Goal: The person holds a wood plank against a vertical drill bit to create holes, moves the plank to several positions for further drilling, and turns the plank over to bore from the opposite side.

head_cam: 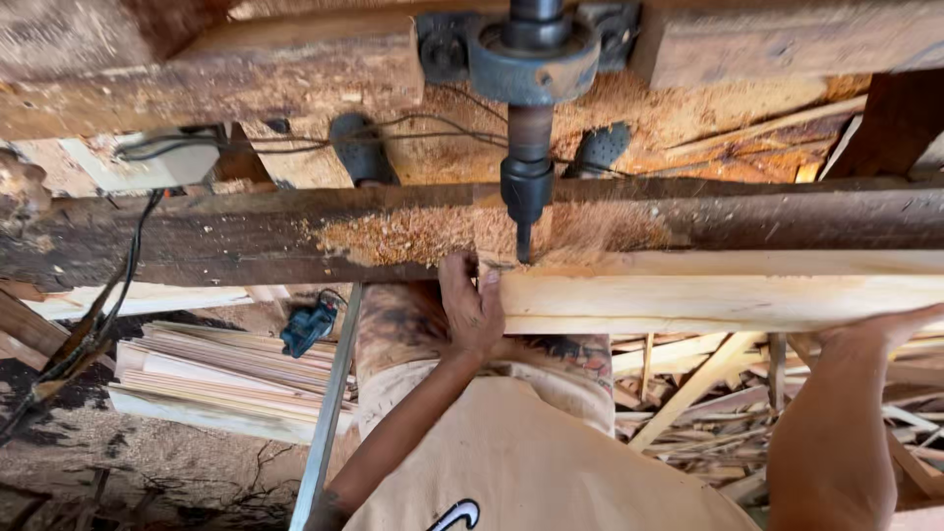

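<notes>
Pale timber (728, 295), a long squared length, lay across the middle right of the frame, running off the right edge, its near end under the drill bit (522, 241) at centre. My left hand (472, 307) was at that end, its grip closed around the cut end with the thumb against the face. My right hand (885, 329) sat on the lower edge of the same length at the far right; only the wrist and the back of the hand showed, so I could not tell whether that grip was closed or lay flat.

Above, the dark chuck (527, 187) hung from a heavy round housing (533, 54) at the top centre, the bit pointing down at the timber's upper edge, just beside my left fingers. Sawdust (403, 236) was heaped on the dark beam (197, 236) behind, which served as the worktop's back rail across the whole width.

In the upper left a pale box (157, 162) sat with black cables (118, 295) trailing down the left side. A metal bar (329, 393) slanted down the lower centre-left. Beside it lay a blue power tool (307, 326) on a stack of thin slats (226, 379). Loose offcuts (708, 403) were piled at lower right, over a dirt floor (128, 472).
</notes>
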